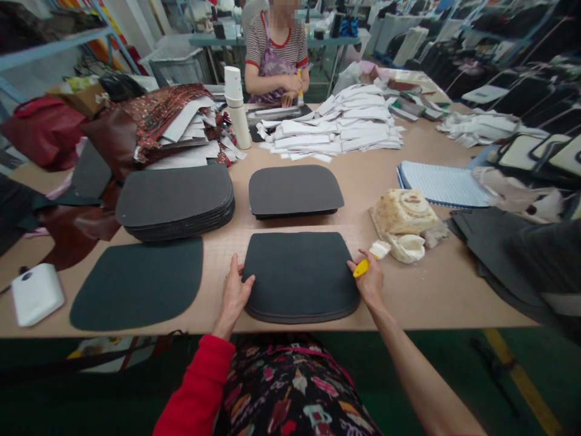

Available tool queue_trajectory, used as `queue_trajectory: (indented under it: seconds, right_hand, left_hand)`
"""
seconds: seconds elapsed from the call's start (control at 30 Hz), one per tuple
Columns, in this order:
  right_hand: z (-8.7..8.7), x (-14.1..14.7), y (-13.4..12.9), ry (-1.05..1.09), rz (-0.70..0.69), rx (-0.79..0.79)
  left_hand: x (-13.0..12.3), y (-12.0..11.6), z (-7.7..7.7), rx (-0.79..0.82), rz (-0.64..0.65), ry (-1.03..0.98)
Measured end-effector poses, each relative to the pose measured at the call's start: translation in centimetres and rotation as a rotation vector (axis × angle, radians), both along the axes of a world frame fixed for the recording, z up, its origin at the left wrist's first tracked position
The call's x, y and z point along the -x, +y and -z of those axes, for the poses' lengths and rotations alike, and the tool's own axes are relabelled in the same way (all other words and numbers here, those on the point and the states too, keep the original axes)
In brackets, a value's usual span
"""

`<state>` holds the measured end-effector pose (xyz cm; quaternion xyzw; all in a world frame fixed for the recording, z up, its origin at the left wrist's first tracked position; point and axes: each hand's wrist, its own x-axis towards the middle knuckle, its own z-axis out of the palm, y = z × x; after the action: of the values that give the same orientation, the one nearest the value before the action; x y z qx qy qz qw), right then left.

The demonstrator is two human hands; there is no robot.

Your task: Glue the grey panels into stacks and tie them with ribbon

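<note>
A stack of dark green-black panels [299, 272] with rounded front corners lies flat before me at the table's near edge. My left hand [233, 293] is at its left side, fingers apart, with the thumb and fingertips against the edge. At the right side, my right hand [371, 283] holds a brush [362, 267] with a yellow handle and white bristles. Its fingertips also touch the stack's right edge. To the left lies a single dark green panel [140, 284]. Behind are a tall stack of grey-black panels [175, 194] and a lower stack [295, 189].
A cream-stained container [403, 212] stands right of my right hand. White strips [340, 124] are heaped farther back, beside stacked paper cups [236, 106]. A white device [37, 295] lies at left, dark sheets [503, 254] at right. Across the table, a person [276, 60] holds a yellow-handled brush.
</note>
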<state>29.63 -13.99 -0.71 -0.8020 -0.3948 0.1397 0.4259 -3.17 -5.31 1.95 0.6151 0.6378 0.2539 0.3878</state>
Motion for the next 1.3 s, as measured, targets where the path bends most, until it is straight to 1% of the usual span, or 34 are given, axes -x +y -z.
queue_trajectory:
  seconds: [0.07,0.17,0.3,0.4,0.47,0.53,0.6,0.63,0.7,0.73,0.8,0.83,0.9,0.93,1.0,1.07,1.13,1.2,1.3]
  right_hand:
    - [-0.2,0.1,-0.1,0.004,0.007,-0.022]
    - [-0.3,0.1,-0.3,0.033,0.005,-0.029]
    - [-0.1,-0.1,-0.8,0.038,0.025,0.002]
    - [0.2,0.1,-1.2,0.034,0.030,0.015]
    - [0.2,0.2,-1.5,0.035,0.024,0.013]
    - [-0.4,0.4,-1.8,0.027,0.028,0.007]
    - [-1.5,0.5,-2.1,0.006,0.031,0.005]
    - [-2.4,0.4,-2.2,-0.003,0.023,0.005]
    - [-4.5,0.0,-2.5,-0.025,0.008,0.012]
    - [-5.7,-0.5,-2.7,-0.043,0.012,0.019]
    - [-8.0,-1.8,-3.3,-0.091,0.082,0.015]
    - [-8.9,-2.8,-3.6,-0.103,0.136,-0.005]
    - [-10.2,-5.0,-4.4,-0.066,0.250,-0.103]
    - [-10.4,-6.3,-4.8,-0.015,0.303,-0.176]
    - [-10.2,-8.7,-5.6,0.116,0.405,-0.327]
    - [-9.4,-10.9,-6.1,0.202,0.500,-0.422]
    - [-8.2,-12.3,-6.2,0.221,0.555,-0.437]
    - [-7.1,-13.2,-5.7,0.196,0.575,-0.411]
    - [-5.9,-13.9,-4.4,0.160,0.586,-0.369]
  left_hand:
    - [0.0,-0.2,-0.4,0.010,-0.026,-0.040]
    - [0.0,-0.3,-0.6,0.007,-0.055,-0.047]
    - [0.1,-0.6,-0.3,0.029,-0.056,-0.028]
    - [0.3,-0.9,-0.1,0.050,-0.043,-0.060]
    - [0.5,-1.0,-0.2,0.017,-0.043,-0.028]
    - [0.4,-1.0,-0.7,-0.088,-0.028,0.080]
    - [-0.1,-0.9,-1.3,-0.231,0.027,0.177]
    - [-0.5,-0.8,-1.6,-0.294,0.078,0.192]
    - [-1.9,-0.6,-1.9,-0.384,0.214,0.183]
    - [-2.7,-0.5,-1.8,-0.402,0.287,0.179]
    - [-4.2,-0.1,-1.4,-0.394,0.398,0.187]
    - [-4.7,0.1,-1.2,-0.386,0.425,0.192]
    - [-5.0,0.9,-0.6,-0.392,0.422,0.181]
    - [-4.8,1.5,-0.3,-0.410,0.399,0.158]
    - [-3.6,2.9,0.1,-0.440,0.335,0.132]
    - [-2.0,4.3,0.2,-0.416,0.220,0.164]
    - [-0.3,5.2,0.2,-0.382,0.124,0.242]
    - [1.2,5.5,0.3,-0.350,0.080,0.315]
    - [2.6,5.7,1.3,-0.339,0.047,0.391]
